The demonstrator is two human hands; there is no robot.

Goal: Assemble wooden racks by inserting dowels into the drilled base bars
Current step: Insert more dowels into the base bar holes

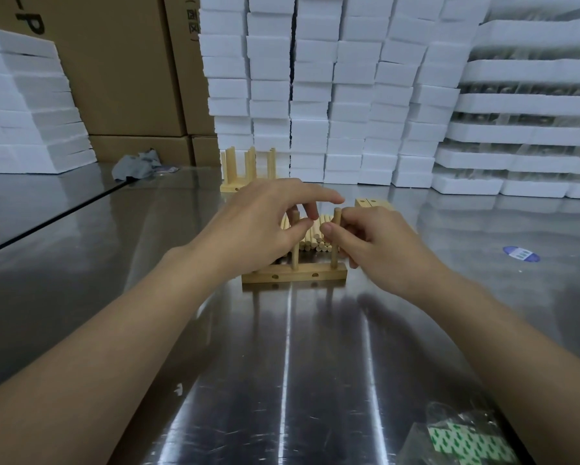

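On the shiny metal table (281, 364) lies one base bar (293, 275), long side toward the person, with drilled holes visible on its front face. Two dowels stand upright in its top: the left dowel (295, 256) and the right dowel (336, 229).

The left hand (258, 226) pinches the left dowel near its top between thumb and curled middle finger, and the index finger is stretched out toward the right. The right hand (375, 243) grips the right dowel with the thumb in front and the other fingers curled behind it; the dowel tip comes out above the thumb.

Just behind the bar is a heap of loose dowels (315, 236), and a little further back are spare bars (372, 203). A finished rack (248, 169) stands near the wall of white foam boxes (332, 95).

On the left are cardboard cartons (124, 62). One carries a big black letter "P", and another has a printed mark that I cannot read. A blue round sticker (520, 254) is on the table at the right, its print too small to read. A crumpled grey cloth (137, 164) lies far left. At the near right corner is a clear bag (466, 437) with green and white pieces inside.
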